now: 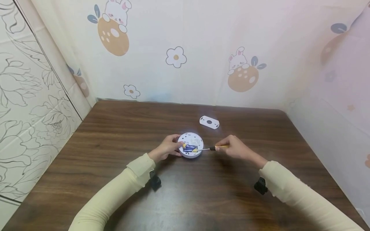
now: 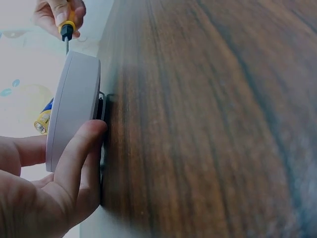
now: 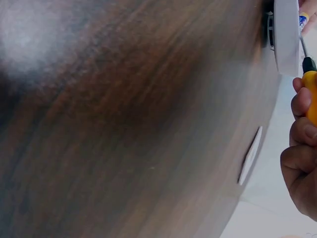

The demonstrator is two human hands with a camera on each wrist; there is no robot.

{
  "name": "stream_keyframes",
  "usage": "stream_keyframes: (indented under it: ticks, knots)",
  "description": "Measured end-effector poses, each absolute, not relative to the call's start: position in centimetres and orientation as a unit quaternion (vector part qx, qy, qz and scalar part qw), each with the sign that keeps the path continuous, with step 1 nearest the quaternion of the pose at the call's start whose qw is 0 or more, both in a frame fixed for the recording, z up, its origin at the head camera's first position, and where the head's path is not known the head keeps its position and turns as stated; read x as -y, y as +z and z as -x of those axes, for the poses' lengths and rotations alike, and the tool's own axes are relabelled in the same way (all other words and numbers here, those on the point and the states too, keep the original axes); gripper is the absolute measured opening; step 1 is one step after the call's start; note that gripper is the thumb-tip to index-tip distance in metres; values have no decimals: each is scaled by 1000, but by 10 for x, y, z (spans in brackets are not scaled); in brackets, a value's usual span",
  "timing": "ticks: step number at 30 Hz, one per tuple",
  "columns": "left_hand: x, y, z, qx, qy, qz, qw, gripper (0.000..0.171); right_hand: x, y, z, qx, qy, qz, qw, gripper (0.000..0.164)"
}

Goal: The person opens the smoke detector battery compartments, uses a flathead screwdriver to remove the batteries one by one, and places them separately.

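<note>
Clearly, from the head view, my left hand [image 1: 169, 147] is on the left rim of a round white case [image 1: 189, 137] mid-table [image 1: 130, 128], while my right hand [image 1: 236, 148] brings a screwdriver [image 1: 212, 148] in from the right, its tip at a blue-and-yellow battery [image 1: 189, 147]. A white plate [image 1: 204, 120] lies farther off, to the right. I judge the step to be levering that battery, so I'd seat the tip under its edge and tilt gently, sparing the plastic. From the left wrist, my fingers are clamped on the case, and one battery end sticks out past its face; I'd leave it room to rise. Whether the case touches the table, I can't tell. From the right wrist, my fingers curl round the yellow handle [image 3: 312, 99]; light pressure should avoid slipping leftward into the other hand.
</note>
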State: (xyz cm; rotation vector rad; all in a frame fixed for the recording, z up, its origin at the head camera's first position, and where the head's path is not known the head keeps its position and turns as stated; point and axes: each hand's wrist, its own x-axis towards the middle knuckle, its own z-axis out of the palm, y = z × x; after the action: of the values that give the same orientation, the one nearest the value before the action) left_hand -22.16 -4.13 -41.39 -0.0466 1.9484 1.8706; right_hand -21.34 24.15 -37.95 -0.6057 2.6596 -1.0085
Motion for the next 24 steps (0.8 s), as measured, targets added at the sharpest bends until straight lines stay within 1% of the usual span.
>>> stream_keyframes:
  ticks: [9, 24]
  knots:
    - [41, -412, 221, -702, 678, 17, 216, 48, -244, -387, 211, -898, -374, 198, 123, 16]
    - [42, -413, 222, -703, 675, 21, 223, 48, -248, -397, 213, -887, -391, 213, 120, 15]
